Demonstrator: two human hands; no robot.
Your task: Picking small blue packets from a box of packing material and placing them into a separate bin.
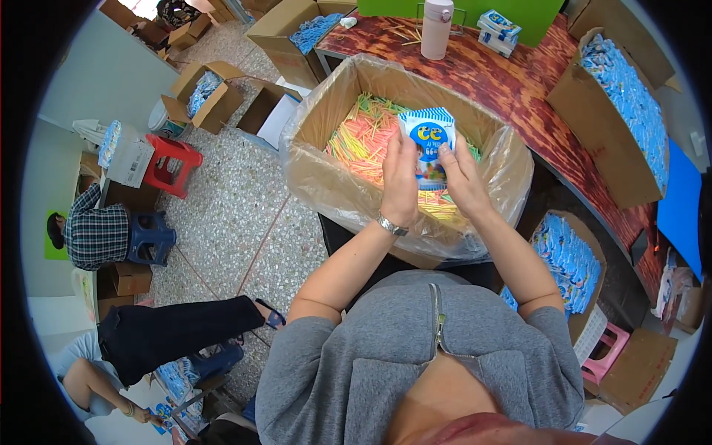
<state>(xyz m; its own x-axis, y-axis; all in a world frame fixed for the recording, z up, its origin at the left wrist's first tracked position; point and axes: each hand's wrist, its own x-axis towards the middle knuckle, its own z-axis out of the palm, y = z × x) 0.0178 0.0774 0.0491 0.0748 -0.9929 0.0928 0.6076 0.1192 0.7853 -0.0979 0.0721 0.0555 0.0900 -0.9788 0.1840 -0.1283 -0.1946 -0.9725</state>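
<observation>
Between my two hands is a small blue and white packet [428, 148], upright, with a striped top edge. My left hand [400, 178] presses on its left side, and my right hand [465, 178] grips its right side with the thumb over the front. A metal-band watch [391, 225] circles my left wrist. Below the packet stands a large cardboard box lined with clear plastic [315, 167]. Many thin pink, yellow and green sticks [363, 141] lie inside that box, partly covered by my hands and the packet.
A red-patterned table [482, 78] bears a pink bottle [436, 31] and small boxes [498, 33]. Boxes of blue packets stand at the right [623, 111] and by my right elbow [567, 259]. Two people sit at the left, near a red stool [172, 165].
</observation>
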